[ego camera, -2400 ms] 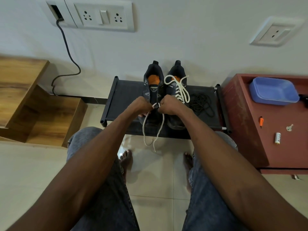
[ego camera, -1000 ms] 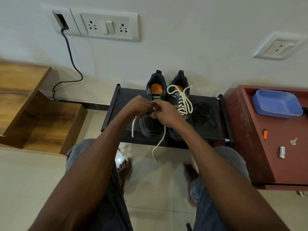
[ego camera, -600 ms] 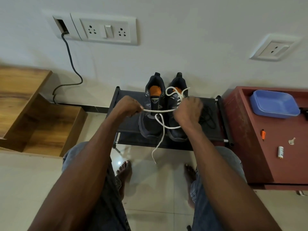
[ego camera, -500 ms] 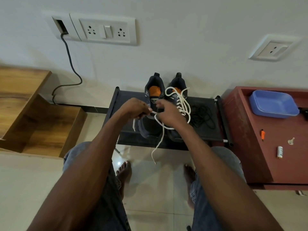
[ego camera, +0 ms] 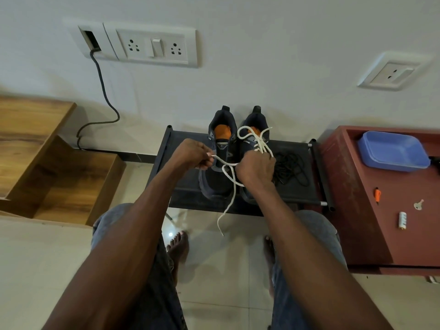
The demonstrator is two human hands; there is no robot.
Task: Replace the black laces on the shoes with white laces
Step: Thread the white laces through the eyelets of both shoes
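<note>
Two shoes [ego camera: 228, 148] stood side by side on a low rack [ego camera: 181, 184] against the wall [ego camera: 262, 55]; loose laces [ego camera: 291, 169] lay right of them; cabinet [ego camera: 357, 198] further right, tray [ego camera: 392, 152] on it

Head-worn wide-angle view, facing forward and down, close above forearms

Two shoes [ego camera: 215, 163] stood mid-frame, with two white laces [ego camera: 229, 177], one black lace pile [ego camera: 291, 167], one blue tray [ego camera: 392, 151], and two wall socket plates [ego camera: 152, 45].
</note>
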